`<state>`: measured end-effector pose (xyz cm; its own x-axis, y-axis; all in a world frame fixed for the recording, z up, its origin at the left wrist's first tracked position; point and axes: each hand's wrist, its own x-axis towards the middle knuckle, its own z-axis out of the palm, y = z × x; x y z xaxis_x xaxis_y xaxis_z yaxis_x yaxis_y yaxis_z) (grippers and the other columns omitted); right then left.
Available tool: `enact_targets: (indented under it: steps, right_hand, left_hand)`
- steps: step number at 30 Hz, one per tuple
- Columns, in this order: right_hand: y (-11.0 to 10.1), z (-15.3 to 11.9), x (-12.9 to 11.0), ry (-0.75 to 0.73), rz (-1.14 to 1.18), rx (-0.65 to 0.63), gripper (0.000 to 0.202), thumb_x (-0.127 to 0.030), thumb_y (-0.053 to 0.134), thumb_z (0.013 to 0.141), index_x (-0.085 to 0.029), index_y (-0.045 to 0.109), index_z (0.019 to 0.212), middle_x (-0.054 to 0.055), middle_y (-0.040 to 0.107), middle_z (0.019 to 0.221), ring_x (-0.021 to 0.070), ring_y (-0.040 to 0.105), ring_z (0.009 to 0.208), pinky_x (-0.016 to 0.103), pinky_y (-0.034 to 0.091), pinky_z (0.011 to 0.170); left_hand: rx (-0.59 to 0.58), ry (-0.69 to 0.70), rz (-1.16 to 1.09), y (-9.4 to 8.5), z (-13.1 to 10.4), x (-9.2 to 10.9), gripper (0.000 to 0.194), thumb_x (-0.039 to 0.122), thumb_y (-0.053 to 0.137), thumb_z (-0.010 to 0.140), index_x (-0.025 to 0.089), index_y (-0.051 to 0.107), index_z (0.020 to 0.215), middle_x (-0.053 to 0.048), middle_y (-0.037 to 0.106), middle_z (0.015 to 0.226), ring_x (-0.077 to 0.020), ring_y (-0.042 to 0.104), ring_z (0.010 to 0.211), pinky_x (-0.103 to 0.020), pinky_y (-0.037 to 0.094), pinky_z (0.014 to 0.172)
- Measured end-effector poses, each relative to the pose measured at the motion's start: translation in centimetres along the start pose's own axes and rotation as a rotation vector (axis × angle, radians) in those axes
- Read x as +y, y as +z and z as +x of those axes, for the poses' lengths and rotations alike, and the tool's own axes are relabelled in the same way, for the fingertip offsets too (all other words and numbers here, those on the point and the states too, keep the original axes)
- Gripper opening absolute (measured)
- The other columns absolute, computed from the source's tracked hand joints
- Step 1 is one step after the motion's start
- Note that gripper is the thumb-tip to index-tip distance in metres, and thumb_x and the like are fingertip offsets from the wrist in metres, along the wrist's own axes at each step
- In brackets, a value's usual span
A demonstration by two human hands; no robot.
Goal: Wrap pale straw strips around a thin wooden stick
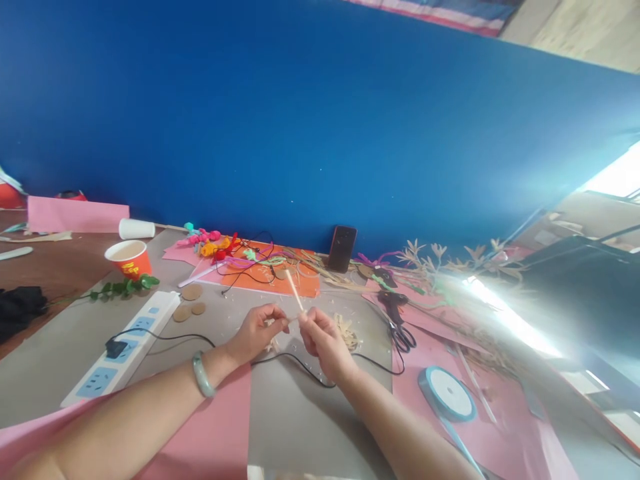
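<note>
My left hand (263,330) has thumb and forefinger pinched together on what looks like one end of a thin pale strand (293,320); a light, even pull there should hold it straight without snapping it. My right hand (327,340) is closed on the lower end of a pale stick (295,291), which tilts up and away from me. A firm grip low down steadies it, and small turns of the fingers would serve better than moving the whole wrist. The strand looks brittle, so a sharp tug could split it.

As for places, I take the phone (343,249) as my mark. Well to its left are the cup (131,260), the power strip (123,350) and the wood discs (191,292). My left hand is nearer me than the phone and to its left, with the strand just off its fingertips, bridging to my right. The stick rises from my right fingertips, left of the phone and nearer me. The pale curls (346,331) lie on my side of the phone, just beside my right hand. Right of the phone are the scissors (403,338) and, nearer me, the ribbon roll (450,395).
</note>
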<state>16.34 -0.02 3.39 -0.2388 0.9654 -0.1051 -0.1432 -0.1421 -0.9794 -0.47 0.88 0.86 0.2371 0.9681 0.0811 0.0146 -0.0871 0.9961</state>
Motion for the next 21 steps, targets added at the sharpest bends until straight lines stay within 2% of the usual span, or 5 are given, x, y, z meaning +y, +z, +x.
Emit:
enact_targets:
  steps: [5, 8, 11, 16, 21]
  right_hand:
    - [-0.4, 0.5, -0.3, -0.068, 0.067, 0.120, 0.039, -0.051, 0.065, 0.074, -0.022, 0.040, 0.070, -0.011, 0.035, 0.049, 0.0046, 0.018, 0.038, 0.019, 0.012, 0.038]
    - [-0.1, 0.4, -0.2, -0.031, -0.071, 0.078, 0.034, -0.046, 0.069, 0.071, -0.021, 0.050, 0.084, -0.010, 0.038, 0.050, 0.0054, 0.021, 0.038, 0.020, 0.012, 0.038]
    - [-0.2, 0.4, -0.5, -0.052, -0.240, 0.040, 0.027, -0.044, 0.062, 0.076, -0.019, 0.053, 0.077, -0.008, 0.040, 0.051, 0.0068, 0.025, 0.040, 0.022, 0.015, 0.040]
    - [-2.8, 1.2, -3.1, -0.210, -0.698, 0.071, 0.029, -0.038, 0.058, 0.078, -0.020, 0.046, 0.059, -0.006, 0.037, 0.052, 0.0095, 0.031, 0.048, 0.024, 0.022, 0.047]
    - [-5.9, 2.4, -5.2, -0.108, -1.287, 0.087, 0.033, -0.026, 0.057, 0.072, -0.020, 0.033, 0.050, -0.006, 0.030, 0.048, 0.0095, 0.026, 0.048, 0.025, 0.018, 0.048]
  left_hand:
    - [-0.003, -0.011, -0.005, 0.0, 0.1, -0.2, 0.029, 0.043, 0.060, 0.080, 0.014, 0.061, 0.075, 0.000, 0.062, 0.068, -0.0065, 0.044, 0.046, -0.019, 0.036, 0.046]
    - [-0.022, 0.058, 0.047, 0.1, 0.1, -0.2, 0.027, 0.040, 0.060, 0.081, 0.014, 0.063, 0.075, -0.003, 0.064, 0.070, -0.0103, 0.052, 0.058, -0.020, 0.041, 0.055]
    - [-0.061, 0.067, 0.074, 0.2, 0.0, -0.1, 0.029, 0.042, 0.059, 0.081, 0.014, 0.064, 0.075, -0.002, 0.064, 0.071, -0.0108, 0.053, 0.058, -0.021, 0.041, 0.055]
    - [0.143, 0.117, 0.235, -0.4, 0.7, -0.8, 0.021, 0.035, 0.059, 0.081, 0.015, 0.064, 0.080, -0.004, 0.065, 0.077, -0.0155, 0.058, 0.073, -0.026, 0.044, 0.069]
    - [0.227, 0.140, 0.701, -1.1, 1.3, -1.2, 0.015, 0.023, 0.059, 0.078, 0.018, 0.065, 0.090, -0.005, 0.068, 0.093, -0.0193, 0.059, 0.085, -0.036, 0.037, 0.086]
